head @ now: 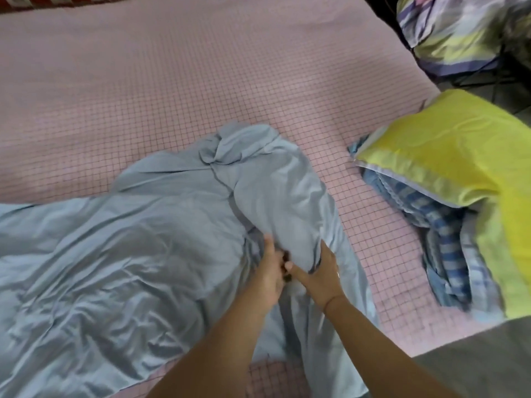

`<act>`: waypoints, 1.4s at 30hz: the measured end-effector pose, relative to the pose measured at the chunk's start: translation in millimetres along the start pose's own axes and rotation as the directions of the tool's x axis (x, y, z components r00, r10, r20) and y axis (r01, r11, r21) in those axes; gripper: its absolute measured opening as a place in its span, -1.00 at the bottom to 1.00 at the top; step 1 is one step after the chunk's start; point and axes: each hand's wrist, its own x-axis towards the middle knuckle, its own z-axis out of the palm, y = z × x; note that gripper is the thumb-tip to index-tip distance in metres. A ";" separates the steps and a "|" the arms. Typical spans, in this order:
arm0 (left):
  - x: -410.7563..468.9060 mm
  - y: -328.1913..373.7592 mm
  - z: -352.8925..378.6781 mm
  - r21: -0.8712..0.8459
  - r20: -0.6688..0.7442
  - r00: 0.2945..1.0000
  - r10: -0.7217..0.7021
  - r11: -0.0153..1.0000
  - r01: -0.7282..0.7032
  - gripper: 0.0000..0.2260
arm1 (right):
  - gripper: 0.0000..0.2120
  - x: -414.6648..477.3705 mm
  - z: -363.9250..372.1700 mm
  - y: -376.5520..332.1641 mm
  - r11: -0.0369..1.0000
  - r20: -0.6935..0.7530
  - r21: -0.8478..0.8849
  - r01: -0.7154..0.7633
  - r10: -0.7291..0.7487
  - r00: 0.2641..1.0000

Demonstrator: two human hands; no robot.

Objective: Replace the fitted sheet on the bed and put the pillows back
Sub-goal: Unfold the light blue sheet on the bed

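Observation:
A crumpled light blue fitted sheet (120, 248) lies bunched over the near left part of the bed, on top of a pink checked cover (201, 81). Its gathered corner rises in a hump toward the middle. My left hand (268, 271) grips a fold of the blue sheet near its seam. My right hand (321, 274) pinches the sheet's edge right beside it, fingers tucked under the fabric. A yellow pillow (465, 168) lies on the bed's right side.
A blue striped cloth (442, 245) is wedged under the yellow pillow. A second pillow with a yellow and blue pattern (459, 33) sits off the bed at the upper right, on dark floor. The bed's near right corner meets grey floor (474, 363).

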 end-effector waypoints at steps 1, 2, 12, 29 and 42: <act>-0.7 5.7 13.8 0.022 0.074 0.997 0.001 1.000 -0.003 -0.17 | -0.06 4.1 -4.7 -0.4 0.999 -0.026 0.040 0.007 -0.006 1.000; -1.0 10.7 26.5 0.060 0.132 0.991 0.002 0.998 -0.010 -0.15 | -0.19 8.8 -12.3 -2.5 0.998 -0.060 0.069 0.012 -0.008 0.998; 25.1 31.2 64.1 0.192 -0.021 0.998 0.056 0.980 -0.051 -0.29 | -0.69 60.0 -175.9 -11.6 0.999 -0.290 0.049 0.006 0.009 0.957; 56.5 5.2 143.1 0.117 -0.151 0.985 0.084 0.991 -0.066 -0.31 | -0.80 84.0 -208.4 5.8 0.993 -0.054 0.091 0.071 -0.066 0.996; 2.4 24.2 -21.2 -0.157 -0.416 0.906 0.072 0.976 -0.149 -0.39 | -0.64 119.2 -55.8 -79.8 0.990 0.382 0.098 0.101 -0.131 0.915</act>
